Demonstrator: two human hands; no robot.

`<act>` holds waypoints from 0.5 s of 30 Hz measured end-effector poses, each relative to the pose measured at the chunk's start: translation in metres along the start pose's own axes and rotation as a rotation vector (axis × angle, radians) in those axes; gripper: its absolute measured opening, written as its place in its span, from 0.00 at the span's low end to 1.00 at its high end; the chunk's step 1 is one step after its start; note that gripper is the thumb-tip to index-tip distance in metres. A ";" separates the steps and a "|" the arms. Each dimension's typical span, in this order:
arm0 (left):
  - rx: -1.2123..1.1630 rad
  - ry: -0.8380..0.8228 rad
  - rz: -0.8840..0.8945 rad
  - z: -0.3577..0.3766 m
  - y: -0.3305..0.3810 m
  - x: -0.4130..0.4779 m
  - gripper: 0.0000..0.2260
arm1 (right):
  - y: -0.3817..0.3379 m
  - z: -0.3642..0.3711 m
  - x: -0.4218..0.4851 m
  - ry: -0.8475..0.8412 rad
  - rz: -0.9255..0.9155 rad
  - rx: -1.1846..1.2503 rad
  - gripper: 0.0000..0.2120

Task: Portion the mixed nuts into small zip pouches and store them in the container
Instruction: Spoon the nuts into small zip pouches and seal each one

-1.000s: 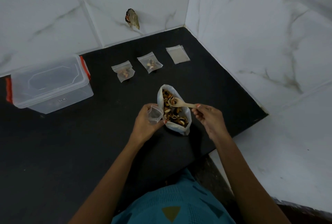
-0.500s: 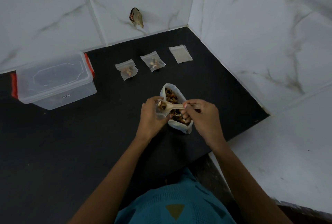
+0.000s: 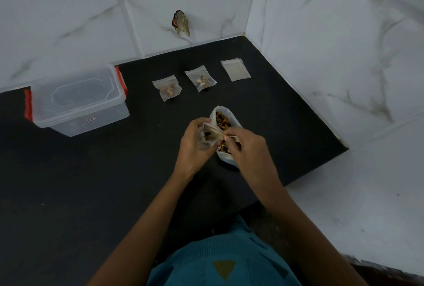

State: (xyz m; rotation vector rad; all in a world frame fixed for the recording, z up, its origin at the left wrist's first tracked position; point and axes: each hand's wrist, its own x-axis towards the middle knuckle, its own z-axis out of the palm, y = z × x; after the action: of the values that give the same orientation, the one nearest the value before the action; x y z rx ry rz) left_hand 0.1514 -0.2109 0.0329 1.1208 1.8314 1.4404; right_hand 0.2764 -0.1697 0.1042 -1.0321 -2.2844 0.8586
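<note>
My left hand [image 3: 195, 148] grips a small clear zip pouch [image 3: 205, 136] with its mouth held wide. My right hand [image 3: 249, 148] pinches a wooden spoon [image 3: 218, 135] whose bowl sits inside the pouch mouth with a few nuts in it. Just behind both hands stands the white bag of mixed nuts [image 3: 226, 120], rolled down and partly hidden by my right hand. Two filled pouches [image 3: 167, 88] [image 3: 201, 78] lie farther back on the black counter. The clear container with red clips [image 3: 75, 102] stands at the left, its lid on.
A flat stack of empty pouches [image 3: 235, 69] lies near the back right corner. White marble walls close the counter [image 3: 91, 182] at the back and right. A broken patch [image 3: 181, 23] marks the back wall. The counter's front right edge drops off beside my right arm.
My right hand has carried the spoon from the nut bag leftward to the pouch in my left hand, and its bowl now rests inside the pouch mouth.
</note>
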 end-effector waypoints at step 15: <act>-0.021 0.012 -0.061 0.000 -0.016 0.002 0.27 | 0.012 0.003 -0.004 0.074 -0.311 -0.082 0.10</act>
State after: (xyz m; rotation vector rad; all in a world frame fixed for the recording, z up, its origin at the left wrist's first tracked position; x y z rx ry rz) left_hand 0.1462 -0.2104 0.0179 1.0390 1.8385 1.4317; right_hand 0.2824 -0.1677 0.0934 -0.7017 -2.3496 0.5945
